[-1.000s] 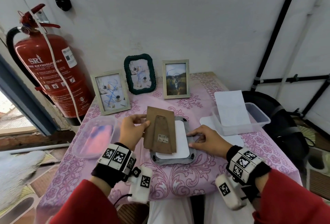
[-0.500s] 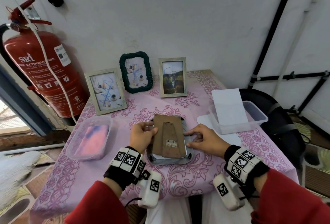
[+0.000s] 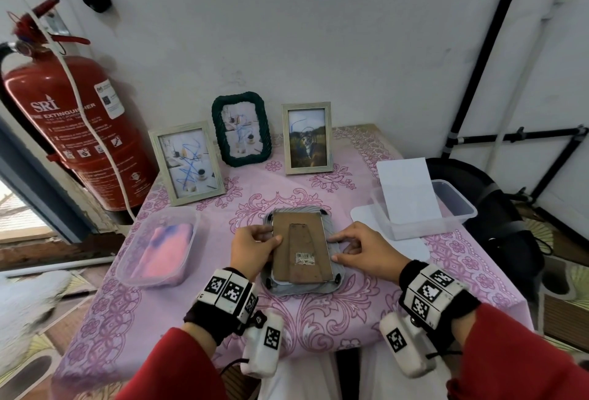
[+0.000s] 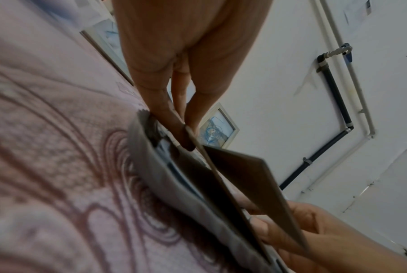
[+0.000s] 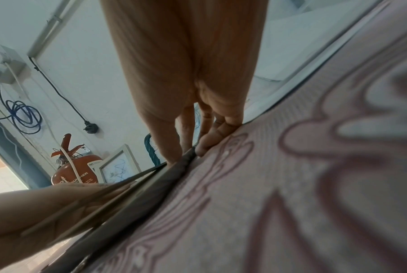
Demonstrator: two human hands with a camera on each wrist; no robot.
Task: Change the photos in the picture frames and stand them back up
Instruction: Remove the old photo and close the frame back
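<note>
A grey picture frame (image 3: 331, 285) lies face down in the middle of the table. On it rests its brown backing board (image 3: 299, 245), with the stand flap and a barcode sticker facing up. My left hand (image 3: 255, 248) pinches the board's left edge (image 4: 221, 177), thumb on top. My right hand (image 3: 357, 248) rests on the frame's right rim (image 5: 174, 166), fingertips against the board's right edge. Three frames stand at the back: a pale one (image 3: 186, 162), a dark green one (image 3: 241, 129) and a pale one with a tiger photo (image 3: 307, 137).
A clear tub with pink and blue contents (image 3: 159, 248) sits at the left. At the right, a clear tub (image 3: 452, 205) holds a white sheet (image 3: 406, 189), on another sheet. A red fire extinguisher (image 3: 73, 122) stands left of the table. A dark bag (image 3: 497, 224) lies at the right.
My left hand has brought the backing board down from a raised, tilted position onto the frame, covering the white sheet. My right hand stayed at the frame's right edge.
</note>
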